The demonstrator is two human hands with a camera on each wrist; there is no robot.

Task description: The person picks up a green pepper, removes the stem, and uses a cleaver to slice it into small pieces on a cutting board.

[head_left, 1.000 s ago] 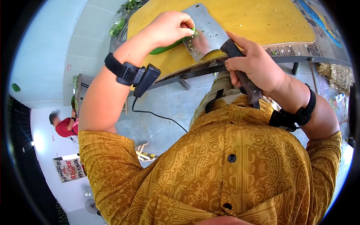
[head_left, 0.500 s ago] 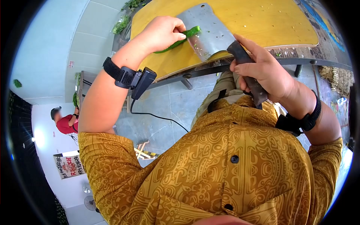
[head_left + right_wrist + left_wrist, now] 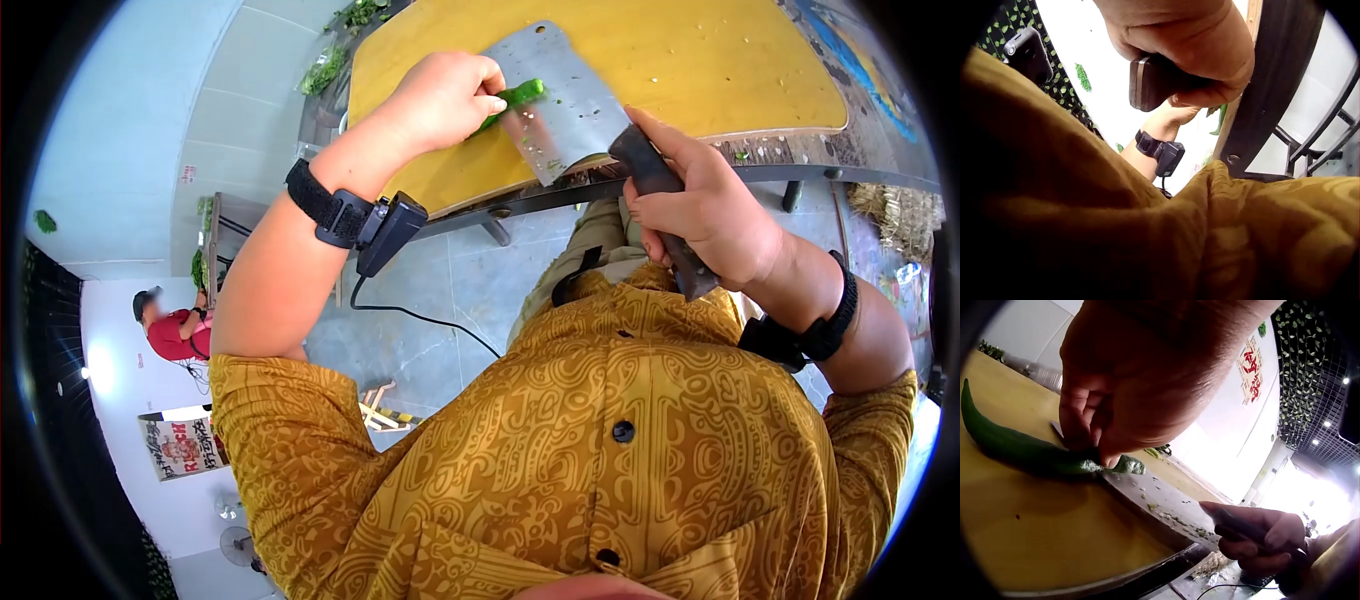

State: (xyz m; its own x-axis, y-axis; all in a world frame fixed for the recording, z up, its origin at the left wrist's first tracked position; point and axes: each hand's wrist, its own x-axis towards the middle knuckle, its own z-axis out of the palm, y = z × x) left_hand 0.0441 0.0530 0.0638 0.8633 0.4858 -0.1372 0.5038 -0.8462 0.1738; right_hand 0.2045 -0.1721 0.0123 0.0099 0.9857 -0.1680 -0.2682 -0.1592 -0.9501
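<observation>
In the head view my left hand (image 3: pixel 447 97) pinches a green pepper (image 3: pixel 524 93) whose end pokes out past the fingertips, over the cleaver blade (image 3: pixel 566 95). The left wrist view shows the long curved pepper (image 3: pixel 1016 447) lying on the yellow board (image 3: pixel 1054 531), with the thumb and fingers of the left hand (image 3: pixel 1141 375) on it near one end. Bits of green and pale seeds cling to the blade. My right hand (image 3: pixel 705 205) grips the dark cleaver handle (image 3: pixel 655 175); the right wrist view shows this hand (image 3: pixel 1185 50) round the handle's butt (image 3: pixel 1147 84).
The yellow board (image 3: pixel 720 60) lies on a table with a dark metal edge (image 3: pixel 840 160). Leafy greens (image 3: pixel 322 72) sit at the far left of it. A person in red (image 3: pixel 178 328) is at the left, and a straw bale (image 3: pixel 900 210) stands at the right.
The pepper's end, at the fingertips a second ago, now sticks out over the blade. Both hands and the cleaver have shifted slightly right and lower in the head view.
</observation>
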